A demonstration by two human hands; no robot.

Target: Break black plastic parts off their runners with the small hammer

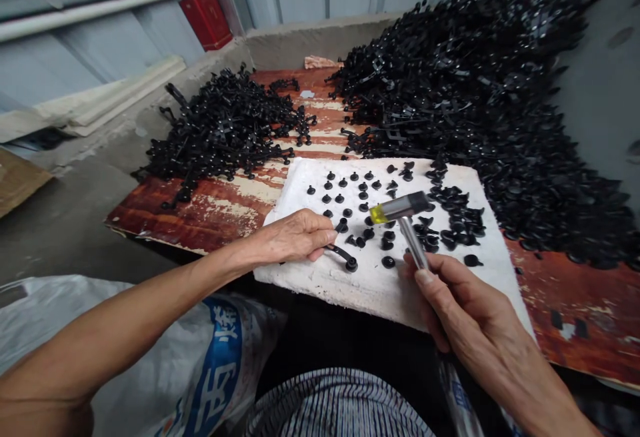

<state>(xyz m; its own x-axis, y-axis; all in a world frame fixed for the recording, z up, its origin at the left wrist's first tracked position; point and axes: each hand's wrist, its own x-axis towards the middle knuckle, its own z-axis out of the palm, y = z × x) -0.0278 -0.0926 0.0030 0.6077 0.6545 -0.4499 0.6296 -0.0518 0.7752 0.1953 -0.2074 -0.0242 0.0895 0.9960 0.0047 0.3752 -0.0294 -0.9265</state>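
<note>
Right hand [457, 314] clamped round hammer [414, 242], head held above white board [300, 276]. Left hand [297, 237] pinches black strip [341, 252] at board's near side; contact under round end [351, 264] unclear. I judge: steady strip, keep fingers clear, bring yellow face [378, 214] down square.

Left hand [303, 235] pinching, forearm [155, 314] extended, right hand [475, 320] — fingers [453, 274] seemingly curled
</note>
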